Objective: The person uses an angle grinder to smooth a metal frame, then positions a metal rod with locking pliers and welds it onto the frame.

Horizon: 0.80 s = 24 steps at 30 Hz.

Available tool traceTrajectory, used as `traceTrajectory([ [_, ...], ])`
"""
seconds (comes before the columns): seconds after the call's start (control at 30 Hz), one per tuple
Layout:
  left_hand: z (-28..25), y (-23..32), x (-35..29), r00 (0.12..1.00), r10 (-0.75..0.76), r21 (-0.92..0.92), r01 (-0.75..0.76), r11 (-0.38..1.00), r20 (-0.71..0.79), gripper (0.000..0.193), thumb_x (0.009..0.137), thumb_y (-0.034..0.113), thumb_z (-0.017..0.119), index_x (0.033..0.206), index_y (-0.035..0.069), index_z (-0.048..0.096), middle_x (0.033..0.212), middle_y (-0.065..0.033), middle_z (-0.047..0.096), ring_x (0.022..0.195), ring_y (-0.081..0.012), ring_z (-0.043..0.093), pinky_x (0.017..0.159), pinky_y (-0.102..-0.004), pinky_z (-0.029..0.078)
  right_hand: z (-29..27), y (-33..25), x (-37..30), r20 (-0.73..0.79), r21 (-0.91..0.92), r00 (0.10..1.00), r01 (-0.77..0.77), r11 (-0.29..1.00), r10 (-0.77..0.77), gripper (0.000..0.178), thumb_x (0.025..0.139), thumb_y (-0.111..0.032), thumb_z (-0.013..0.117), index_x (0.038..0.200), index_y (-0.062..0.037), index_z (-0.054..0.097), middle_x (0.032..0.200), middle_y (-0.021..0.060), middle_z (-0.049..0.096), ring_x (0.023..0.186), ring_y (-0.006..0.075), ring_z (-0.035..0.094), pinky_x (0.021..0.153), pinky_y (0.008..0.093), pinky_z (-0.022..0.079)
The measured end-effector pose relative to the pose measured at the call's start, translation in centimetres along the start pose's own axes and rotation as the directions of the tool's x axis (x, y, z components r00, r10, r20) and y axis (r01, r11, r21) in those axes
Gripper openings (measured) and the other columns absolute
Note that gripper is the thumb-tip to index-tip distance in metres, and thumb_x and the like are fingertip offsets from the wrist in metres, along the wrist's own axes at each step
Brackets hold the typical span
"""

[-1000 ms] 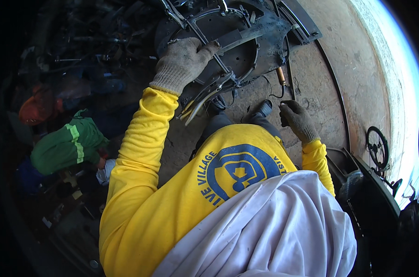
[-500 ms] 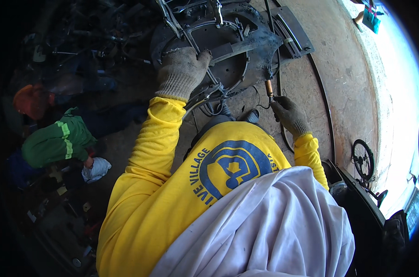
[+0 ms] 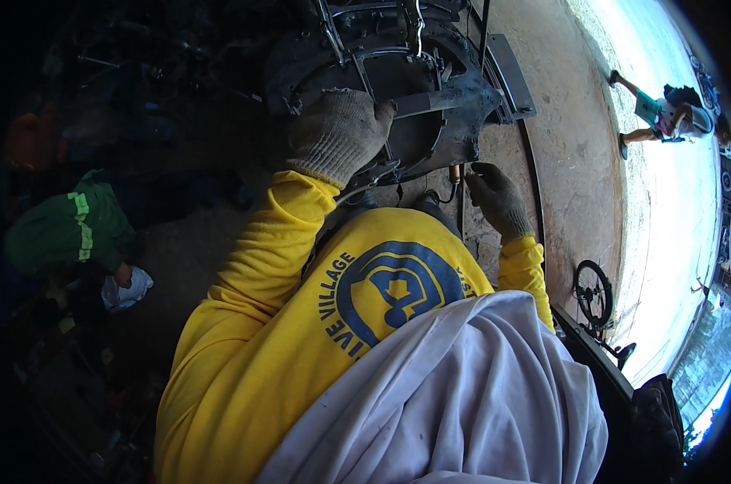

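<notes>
My left hand, in a grey-brown knit glove, is closed over the near left side of a dark round metal frame. A flat metal bar runs right from beside its thumb; the fingertips are hidden. My gloved right hand is at the frame's near right, fingers slightly curled and apart, with nothing visible in them. Just left of those fingers, a copper-coloured cylindrical piece hangs below the frame's edge, with a thin dark curved piece under it.
A person in a green jacket bends at the left with a white bag. A dark cable crosses the concrete floor. At right are a bicycle wheel and, farther out, a walking person.
The view has shifted, so most things sit differently in it. My right hand has come off the copper-coloured piece, to its right. The walking person outside has come more fully into view.
</notes>
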State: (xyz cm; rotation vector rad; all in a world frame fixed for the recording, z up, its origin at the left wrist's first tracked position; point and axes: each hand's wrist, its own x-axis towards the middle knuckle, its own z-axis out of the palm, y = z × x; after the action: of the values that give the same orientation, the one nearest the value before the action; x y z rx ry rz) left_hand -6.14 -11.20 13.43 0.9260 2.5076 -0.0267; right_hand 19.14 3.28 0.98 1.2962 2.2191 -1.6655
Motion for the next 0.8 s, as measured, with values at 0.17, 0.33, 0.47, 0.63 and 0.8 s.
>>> traceTrajectory([
  [0.17,0.9,0.2,0.1,1.0,-0.008,0.05,0.009,0.999,-0.027,0.057,0.104,0.054,0.046,0.105,0.004,0.073,0.102,-0.0186,0.074,0.098,-0.033,0.073,0.077,-0.046,0.061,-2.2,0.3,2.5,0.02,-0.003,0.998,0.064,0.998,-0.064,0.047,0.1,-0.034,0.065,0.131,0.0024,0.062,0.098,0.011,0.07,0.077,0.0151,0.064,0.07,0.0306,0.051],
  [0.33,1.4,1.5,-0.3,0.982,-0.19,0.061,0.19,0.98,0.0,0.035,0.104,0.039,0.055,0.111,0.008,0.071,0.099,-0.011,0.071,0.091,-0.0282,0.074,0.069,-0.0429,0.06,-5.7,1.1,7.1,0.098,0.003,0.99,0.1,0.995,-0.1,0.047,0.099,-0.032,0.066,0.133,0.0007,0.062,0.108,0.0169,0.074,0.081,0.0187,0.069,0.075,0.0329,0.055],
  [0.47,4.6,0.4,0.2,0.985,-0.134,0.18,0.152,0.972,-0.11,0.023,0.1,0.029,0.063,0.115,0.013,0.07,0.09,-0.0049,0.065,0.089,-0.0231,0.071,0.067,-0.0402,0.059,-8.3,1.6,11.4,0.178,0.012,0.955,0.238,0.971,-0.237,0.044,0.098,-0.031,0.067,0.13,-0.0004,0.064,0.108,0.0166,0.074,0.086,0.0206,0.071,0.078,0.0338,0.055],
  [0.63,5.1,3.1,-1.6,0.949,-0.072,0.494,0.223,0.84,-0.305,0.027,0.101,0.03,0.06,0.123,0.015,0.066,0.099,-0.0079,0.065,0.089,-0.0218,0.07,0.069,-0.0366,0.062,-11.1,-1.8,16.7,0.294,-0.03,0.861,0.441,0.897,-0.414,0.038,0.097,-0.031,0.069,0.122,-0.0027,0.067,0.109,0.017,0.074,0.099,0.0248,0.072,0.086,0.0351,0.055],
  [0.8,6.2,3.7,-1.8,0.956,-0.083,0.578,0.239,0.78,-0.283,0.03,0.104,0.034,0.055,0.125,0.015,0.064,0.105,-0.0077,0.065,0.096,-0.0228,0.071,0.071,-0.0367,0.062,-12.5,-7.4,19.2,0.298,-0.096,0.806,0.558,0.824,-0.511,0.042,0.096,-0.035,0.068,0.124,-0.0036,0.067,0.112,0.0161,0.074,0.105,0.0269,0.071,0.09,0.0364,0.054],
])
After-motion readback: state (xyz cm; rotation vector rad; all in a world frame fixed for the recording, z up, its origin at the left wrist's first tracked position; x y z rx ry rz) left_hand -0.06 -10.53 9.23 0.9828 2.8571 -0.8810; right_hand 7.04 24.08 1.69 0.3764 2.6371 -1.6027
